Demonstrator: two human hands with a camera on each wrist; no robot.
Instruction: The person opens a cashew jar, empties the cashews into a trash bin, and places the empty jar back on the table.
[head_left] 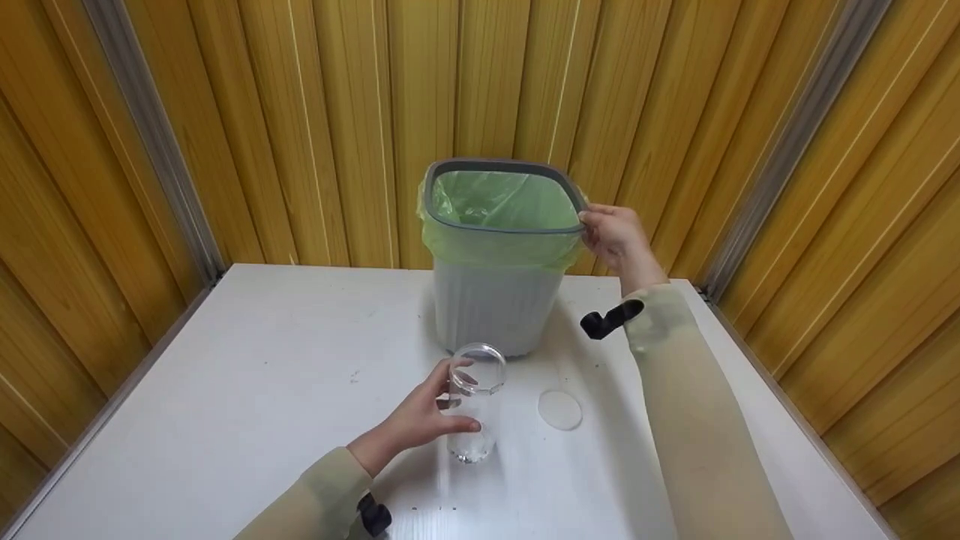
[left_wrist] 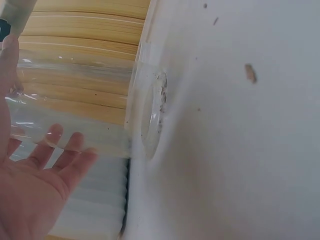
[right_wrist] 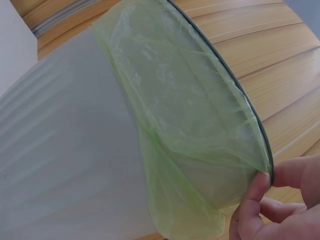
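Note:
My left hand (head_left: 420, 412) holds a clear plastic jar (head_left: 484, 409), thumb in front and fingers behind it. The jar's round mouth faces up. In the left wrist view, small dark bits cling around the base of the jar (left_wrist: 161, 95). At the back of the table is a light grey trash can (head_left: 495, 300), lined with a green bag (head_left: 502, 251) folded over its dark rim (head_left: 517, 229). On the can's right side, my right hand (head_left: 616, 232) pinches the rim; in the right wrist view the fingertips (right_wrist: 260, 185) press the bag there.
A round translucent lid (head_left: 560, 410) lies flat on the white table (head_left: 300, 390), right of the jar. Small crumbs are scattered on the tabletop. Yellow wood-look panels (head_left: 420, 97) close in the back and both sides.

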